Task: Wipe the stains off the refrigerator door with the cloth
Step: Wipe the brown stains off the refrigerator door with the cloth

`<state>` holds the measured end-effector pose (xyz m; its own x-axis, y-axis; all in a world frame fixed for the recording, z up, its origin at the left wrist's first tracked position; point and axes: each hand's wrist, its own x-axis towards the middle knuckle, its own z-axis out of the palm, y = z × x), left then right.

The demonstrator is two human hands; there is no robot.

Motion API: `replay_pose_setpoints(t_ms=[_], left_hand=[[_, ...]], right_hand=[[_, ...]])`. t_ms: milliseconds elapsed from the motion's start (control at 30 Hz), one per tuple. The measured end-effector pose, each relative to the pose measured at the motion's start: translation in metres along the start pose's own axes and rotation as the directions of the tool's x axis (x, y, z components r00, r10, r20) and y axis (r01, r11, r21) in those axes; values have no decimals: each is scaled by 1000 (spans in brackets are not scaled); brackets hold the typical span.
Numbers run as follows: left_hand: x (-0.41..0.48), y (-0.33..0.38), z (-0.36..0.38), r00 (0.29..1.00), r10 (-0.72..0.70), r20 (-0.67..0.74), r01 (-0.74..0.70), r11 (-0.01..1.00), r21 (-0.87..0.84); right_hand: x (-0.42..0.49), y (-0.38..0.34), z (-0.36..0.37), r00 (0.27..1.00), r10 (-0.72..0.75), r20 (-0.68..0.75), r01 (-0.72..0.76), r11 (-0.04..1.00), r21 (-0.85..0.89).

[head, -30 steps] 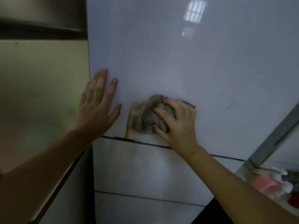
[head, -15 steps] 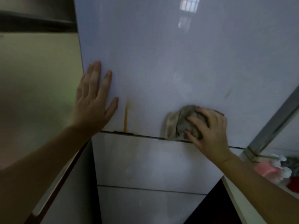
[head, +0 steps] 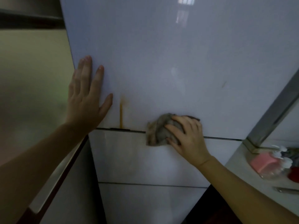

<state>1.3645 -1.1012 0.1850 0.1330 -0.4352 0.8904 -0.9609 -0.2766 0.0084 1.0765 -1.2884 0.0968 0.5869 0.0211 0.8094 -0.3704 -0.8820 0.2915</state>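
Grip: right hand (head: pixel 187 136) is clutching bunched cloth (head: pixel 159 132), pressing it on the refrigerator door (head: pixel 161 62) at its bottom edge | target: orange stain (head: pixel 121 115) is running vertically, lying left of the cloth along that edge | left hand (head: pixel 87 97), flat-fingered and holding nothing, is bracing the door's left edge, nearer the stain.

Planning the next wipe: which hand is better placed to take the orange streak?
Right. The right hand grips the cloth, just right of the orange streak. The left hand lies flat on the door, holding nothing.
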Motion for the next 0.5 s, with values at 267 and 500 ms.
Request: replay_pose_setpoints(t_ms=[267, 500], left_hand=[[43, 84, -17, 992, 100, -83, -100, 995, 8], [74, 143, 7, 991, 127, -41, -125, 991, 42]], right_hand=[[91, 76, -90, 969, 192, -156, -199, 979, -32], [73, 85, -76, 985, 81, -156, -88, 995, -43]])
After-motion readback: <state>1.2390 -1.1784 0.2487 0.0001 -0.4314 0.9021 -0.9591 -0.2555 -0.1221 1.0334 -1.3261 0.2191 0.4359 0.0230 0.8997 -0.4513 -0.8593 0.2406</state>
